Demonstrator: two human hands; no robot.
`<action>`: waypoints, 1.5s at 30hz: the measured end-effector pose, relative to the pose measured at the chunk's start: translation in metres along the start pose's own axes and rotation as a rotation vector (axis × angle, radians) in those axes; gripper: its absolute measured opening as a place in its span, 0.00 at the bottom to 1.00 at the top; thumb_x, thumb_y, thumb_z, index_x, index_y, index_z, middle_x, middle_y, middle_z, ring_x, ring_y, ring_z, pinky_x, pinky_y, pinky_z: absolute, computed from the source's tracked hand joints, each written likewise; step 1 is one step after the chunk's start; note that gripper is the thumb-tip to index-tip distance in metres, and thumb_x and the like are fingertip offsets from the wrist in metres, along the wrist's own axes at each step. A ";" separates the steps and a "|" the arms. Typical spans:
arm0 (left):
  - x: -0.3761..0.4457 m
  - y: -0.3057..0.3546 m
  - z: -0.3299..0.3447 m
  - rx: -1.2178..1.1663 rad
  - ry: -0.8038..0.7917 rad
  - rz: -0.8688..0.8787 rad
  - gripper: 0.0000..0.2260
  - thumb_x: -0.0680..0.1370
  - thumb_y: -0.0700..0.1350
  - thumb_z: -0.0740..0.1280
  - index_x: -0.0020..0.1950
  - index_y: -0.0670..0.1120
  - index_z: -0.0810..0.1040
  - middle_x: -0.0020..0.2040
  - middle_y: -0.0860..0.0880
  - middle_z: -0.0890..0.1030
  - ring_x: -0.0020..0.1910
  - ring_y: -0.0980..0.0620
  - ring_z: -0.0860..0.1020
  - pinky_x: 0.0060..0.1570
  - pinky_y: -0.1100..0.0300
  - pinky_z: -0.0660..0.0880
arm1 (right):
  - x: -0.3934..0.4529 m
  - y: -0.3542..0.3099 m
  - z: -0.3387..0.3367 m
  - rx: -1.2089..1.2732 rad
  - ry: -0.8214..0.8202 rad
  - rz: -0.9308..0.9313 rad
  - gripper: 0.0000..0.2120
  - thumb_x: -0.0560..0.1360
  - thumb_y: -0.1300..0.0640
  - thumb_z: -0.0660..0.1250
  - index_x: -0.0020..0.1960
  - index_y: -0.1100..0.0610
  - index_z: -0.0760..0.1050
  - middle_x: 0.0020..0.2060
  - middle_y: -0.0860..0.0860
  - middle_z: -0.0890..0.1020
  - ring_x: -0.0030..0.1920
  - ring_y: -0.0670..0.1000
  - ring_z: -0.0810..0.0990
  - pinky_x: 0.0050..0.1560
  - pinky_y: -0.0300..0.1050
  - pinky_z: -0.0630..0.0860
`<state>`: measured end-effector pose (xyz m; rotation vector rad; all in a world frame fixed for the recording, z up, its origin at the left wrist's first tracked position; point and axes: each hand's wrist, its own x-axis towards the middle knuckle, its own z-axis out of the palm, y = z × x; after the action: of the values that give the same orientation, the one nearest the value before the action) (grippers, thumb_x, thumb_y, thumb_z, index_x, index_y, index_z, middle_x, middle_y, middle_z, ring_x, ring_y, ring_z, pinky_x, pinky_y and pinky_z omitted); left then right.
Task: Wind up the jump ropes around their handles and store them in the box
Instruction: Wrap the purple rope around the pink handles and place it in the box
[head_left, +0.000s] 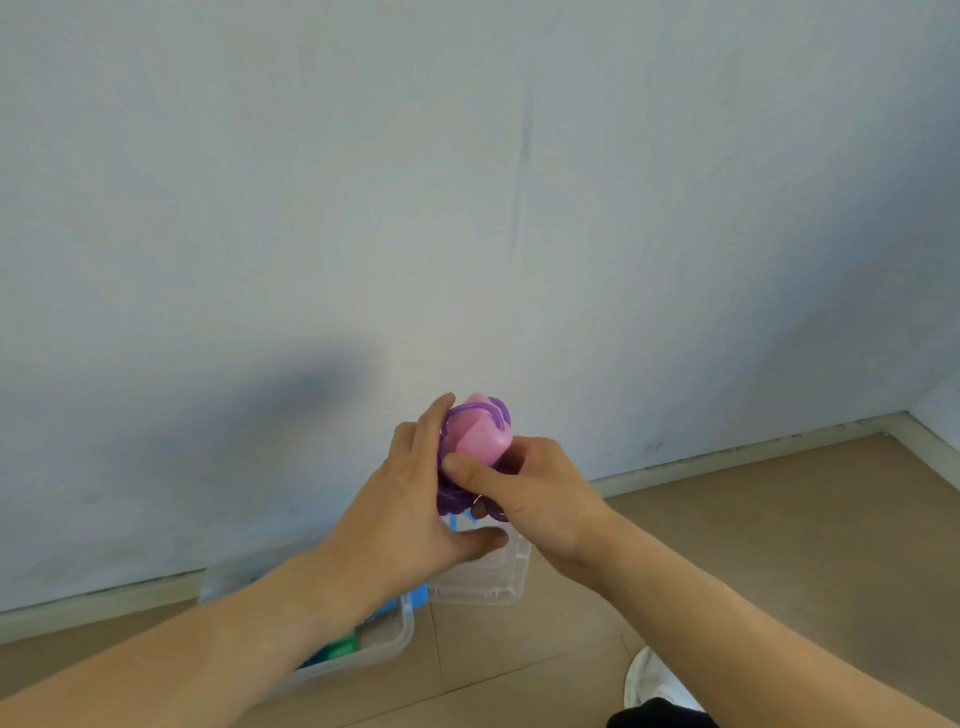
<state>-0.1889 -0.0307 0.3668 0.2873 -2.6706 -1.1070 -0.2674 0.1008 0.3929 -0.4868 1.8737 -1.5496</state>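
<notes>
**Both hands hold a wound purple rope above the box**

Two bare forearms come in from the lower corners of the head view and meet in the middle. Between them, at the bottom edge, a white shoe (655, 680) stands on the brown tiled floor (779, 545).

The left hand (410, 514) lies against the left side of the bundle, its fingers (434, 423) stretched upward along the coils and its thumb pointing to the right under the bundle. The right hand (535, 493) grips the bundle from the right side; its thumb presses across the front of the coils, and the other fingers are curled behind, mostly hidden.

The bundle is a purple plastic jump rope (457, 491) wound around its pink plastic handles (480, 434). The pink ends stick out at the top, and some loops hang loose under the hands. It is held in the air in front of the pale grey wall (467, 182).

Below the hands, a clear plastic storage box (400, 636) stands on the floor near the wall. Blue and green things lie in it, but they are too hidden to name. A second clear plastic container (485, 579) is just beside it on the right, directly under the bundle.
</notes>
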 end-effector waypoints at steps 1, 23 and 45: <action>0.001 -0.001 0.000 -0.049 0.059 0.017 0.54 0.60 0.59 0.81 0.77 0.63 0.50 0.62 0.57 0.68 0.54 0.58 0.77 0.54 0.64 0.75 | 0.000 -0.002 0.005 -0.026 0.012 -0.007 0.11 0.75 0.53 0.71 0.50 0.61 0.82 0.38 0.56 0.83 0.35 0.48 0.79 0.39 0.40 0.78; 0.019 0.003 -0.014 -0.916 -0.111 -0.474 0.22 0.63 0.43 0.81 0.52 0.36 0.80 0.39 0.37 0.81 0.34 0.45 0.79 0.35 0.55 0.80 | 0.006 -0.008 -0.019 -0.230 0.384 -0.050 0.20 0.74 0.41 0.68 0.60 0.48 0.67 0.48 0.44 0.80 0.42 0.44 0.81 0.39 0.38 0.79; 0.011 -0.003 -0.015 -0.691 0.025 -0.317 0.13 0.70 0.40 0.77 0.54 0.46 0.82 0.43 0.42 0.84 0.38 0.47 0.82 0.40 0.52 0.82 | 0.021 0.004 0.001 -0.453 0.173 -0.325 0.20 0.81 0.52 0.62 0.72 0.53 0.70 0.46 0.48 0.75 0.48 0.48 0.78 0.55 0.47 0.78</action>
<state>-0.1952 -0.0458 0.3766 0.5849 -2.0845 -2.0049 -0.2810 0.0874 0.3837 -0.9216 2.3872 -1.3908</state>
